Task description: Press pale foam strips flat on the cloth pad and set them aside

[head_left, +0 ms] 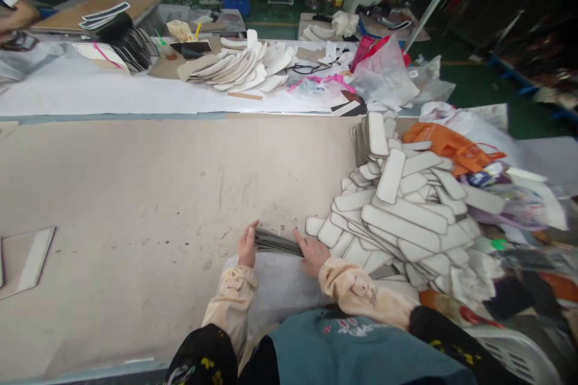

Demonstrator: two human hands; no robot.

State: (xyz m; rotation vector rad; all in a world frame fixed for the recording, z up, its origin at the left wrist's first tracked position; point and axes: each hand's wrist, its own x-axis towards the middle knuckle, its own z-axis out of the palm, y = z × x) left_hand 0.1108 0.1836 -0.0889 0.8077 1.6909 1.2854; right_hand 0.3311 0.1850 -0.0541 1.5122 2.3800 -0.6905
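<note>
A thin stack of flat pieces with dark edges (277,243) sits between my two hands, low over the table just in front of my body. My left hand (247,245) is closed on the stack's left end. At the other end, my right hand (312,251) grips it, with a finger along the top. Right beside that hand spreads a big loose heap of pale, rounded strips with dark borders (404,216). What lies under the stack is partly hidden by my hands and sleeves.
Behind the beige table (135,180) runs a white-covered bench (112,93) bearing a pile of pale cut pieces (244,66). Plastic bags (383,75) and an orange bag (451,147) crowd the right. A flat panel (29,258) lies far left. A co-worker's arm (20,15) shows at upper left.
</note>
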